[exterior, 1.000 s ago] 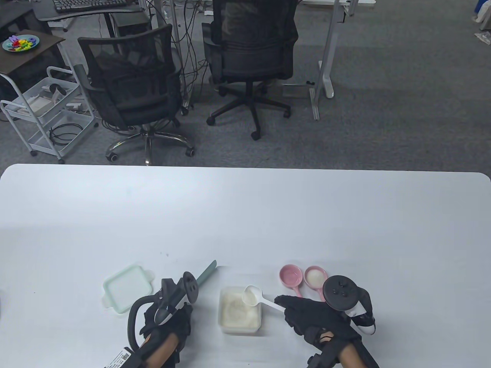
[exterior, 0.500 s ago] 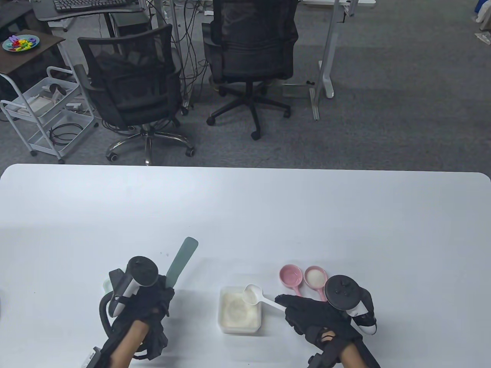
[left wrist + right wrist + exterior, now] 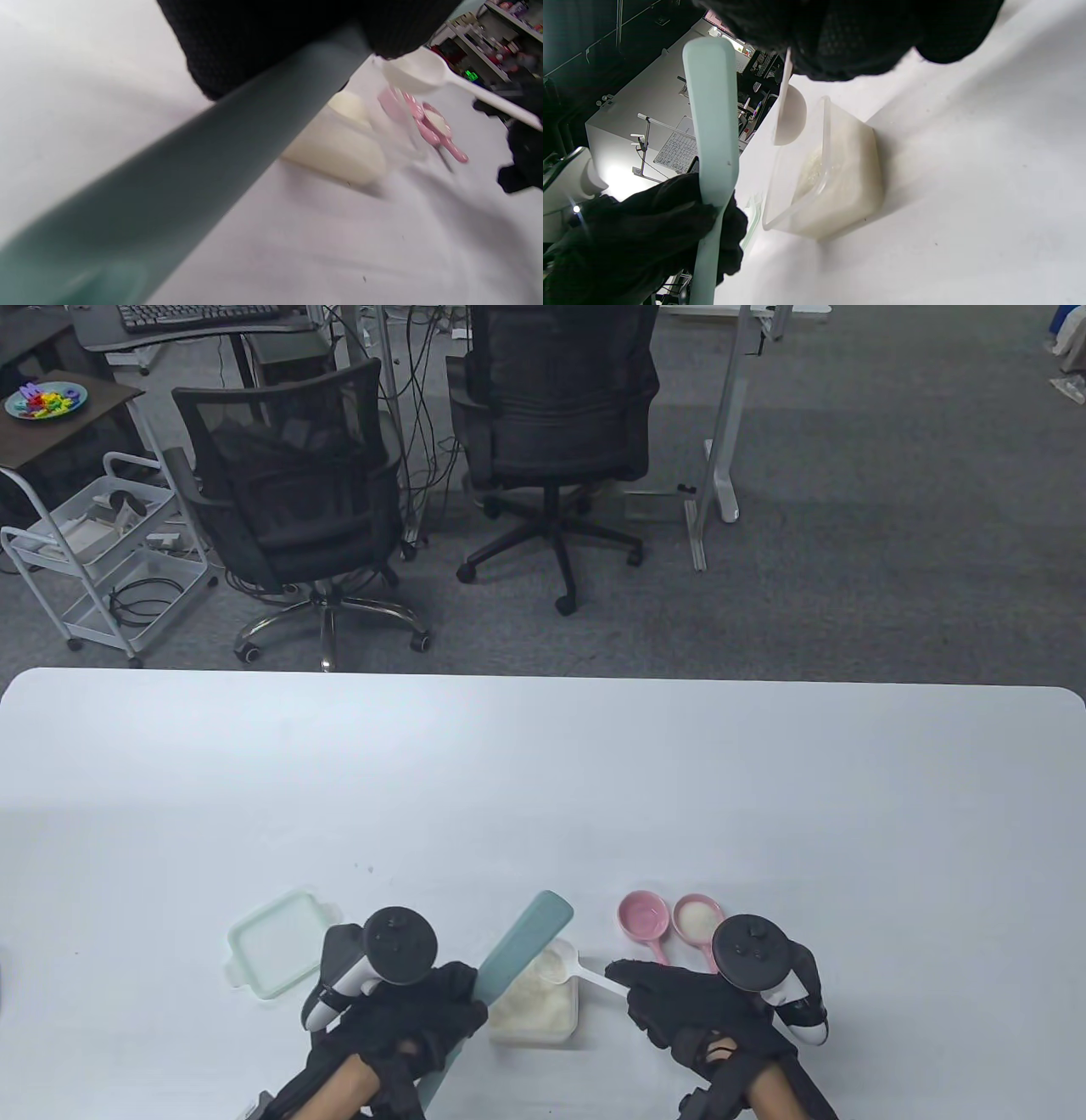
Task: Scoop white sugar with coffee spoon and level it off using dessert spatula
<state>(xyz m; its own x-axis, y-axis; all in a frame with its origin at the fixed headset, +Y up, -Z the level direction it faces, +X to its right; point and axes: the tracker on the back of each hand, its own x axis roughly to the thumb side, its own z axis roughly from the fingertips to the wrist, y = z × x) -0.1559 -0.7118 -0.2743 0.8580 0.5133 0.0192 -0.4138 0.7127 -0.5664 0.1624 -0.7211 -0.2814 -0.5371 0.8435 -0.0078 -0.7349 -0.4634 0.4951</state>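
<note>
The white tabletop (image 3: 543,780) held everything close to your side. Your left hand (image 3: 416,1018) had its fingers wrapped tight around the handle of the green dessert spatula (image 3: 522,946), and the flat blade reached up and across, over the sugar box (image 3: 534,1010). Your right hand (image 3: 704,1010) pinched the thin handle of the white coffee spoon (image 3: 564,965) in closed fingers. The bowl of the spoon hung over the far side of the box, just beside the blade. From the right wrist view the spoon (image 3: 789,112) and the blade looked a little apart, not touching yet.

The box was see-through and full of white sugar (image 3: 539,997). Its pale green lid (image 3: 276,950) lay flat to the left of your left hand. Two small pink spoons (image 3: 670,920) lay to the right of the box, and one of them had white sugar in it.

I think the scooping was done and the leveling was about to start. Next you would need to lay the blade flat on the rim of the spoon and slide it across, keeping the spoon steady over the box so the extra sugar falls back in.
</note>
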